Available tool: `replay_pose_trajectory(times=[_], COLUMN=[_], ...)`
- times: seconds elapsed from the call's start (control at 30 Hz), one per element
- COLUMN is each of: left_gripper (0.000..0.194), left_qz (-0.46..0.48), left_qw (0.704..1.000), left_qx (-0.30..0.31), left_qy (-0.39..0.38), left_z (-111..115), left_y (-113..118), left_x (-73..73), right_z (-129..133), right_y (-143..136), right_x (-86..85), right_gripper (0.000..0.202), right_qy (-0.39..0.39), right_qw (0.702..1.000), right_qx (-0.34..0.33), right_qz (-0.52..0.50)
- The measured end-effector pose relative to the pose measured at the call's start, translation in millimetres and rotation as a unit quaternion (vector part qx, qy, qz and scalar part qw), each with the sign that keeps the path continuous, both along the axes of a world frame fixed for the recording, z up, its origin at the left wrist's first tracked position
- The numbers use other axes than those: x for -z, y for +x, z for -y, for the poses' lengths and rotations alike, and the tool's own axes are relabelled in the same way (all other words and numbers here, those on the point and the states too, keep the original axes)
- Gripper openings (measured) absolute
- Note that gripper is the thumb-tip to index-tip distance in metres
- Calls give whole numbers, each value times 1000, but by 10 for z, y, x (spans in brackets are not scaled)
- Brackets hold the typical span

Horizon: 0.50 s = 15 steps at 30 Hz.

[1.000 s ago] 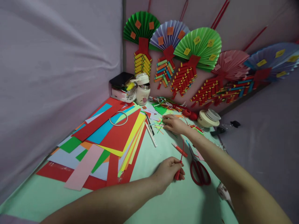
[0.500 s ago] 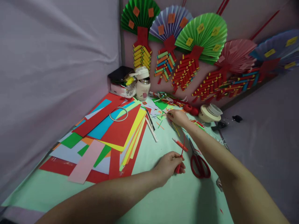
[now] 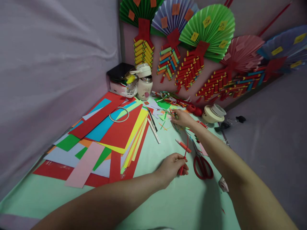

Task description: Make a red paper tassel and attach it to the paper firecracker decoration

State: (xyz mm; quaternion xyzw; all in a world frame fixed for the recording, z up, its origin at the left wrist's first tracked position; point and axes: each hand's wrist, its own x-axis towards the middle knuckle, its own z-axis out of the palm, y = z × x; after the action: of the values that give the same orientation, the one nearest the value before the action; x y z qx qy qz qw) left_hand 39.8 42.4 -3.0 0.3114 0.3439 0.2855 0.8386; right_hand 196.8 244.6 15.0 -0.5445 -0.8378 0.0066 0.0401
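Note:
My left hand (image 3: 173, 165) is closed around a red tassel (image 3: 181, 169), with its thin red cord rising above the fingers. Farther back, my right hand (image 3: 180, 117) reaches into thin coloured paper scraps (image 3: 171, 112). Its thumb and fingers curl around some of them; exactly which pieces are held is hard to make out. Between the two hands lies a red marker (image 3: 183, 145). Scissors with dark red handles (image 3: 203, 166) rest on the table beneath my right forearm, just right of my left hand.
Coloured paper sheets (image 3: 124, 131) cover the table's left, topped by a grey ring (image 3: 119, 121). Pens (image 3: 153, 130) lie beside them. A white bottle (image 3: 145, 87) stands behind. Red yarn balls (image 3: 194, 109) and a cream bowl (image 3: 212, 115) sit back right. Paper fans (image 3: 208, 30) hang behind.
My right hand has shifted slightly, its fingers now spread more around the scraps than in the earlier pinch on thin strips. My left hand keeps the tassel. The whole view has tilted a little.

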Motion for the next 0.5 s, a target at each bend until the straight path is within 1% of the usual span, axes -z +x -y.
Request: replay_pose_trajectory(times=[0.1,0.23,0.33,0.5], left_gripper=[13,12,13,15], left_qz=[2,2,-1,0], left_qw=[1000,1000,1000,1000], left_qx=[-2,-3,-2,1], left_qy=[-2,-6,-3,-5], left_z=[2,-1,1,4], left_y=[0,-4,-6,-6], left_x=[-2,-7,-4,8], right_z=[-76,-144,-112,45], right_y=[82,207,274,334], right_x=[33,60,45,-18], right_gripper=[38,36,36,38], right_qy=[28,30,26,45], right_qw=[998,991,990,996], right_qx=[51,94,87,49], right_qz=[-37,-93,-108,-63])
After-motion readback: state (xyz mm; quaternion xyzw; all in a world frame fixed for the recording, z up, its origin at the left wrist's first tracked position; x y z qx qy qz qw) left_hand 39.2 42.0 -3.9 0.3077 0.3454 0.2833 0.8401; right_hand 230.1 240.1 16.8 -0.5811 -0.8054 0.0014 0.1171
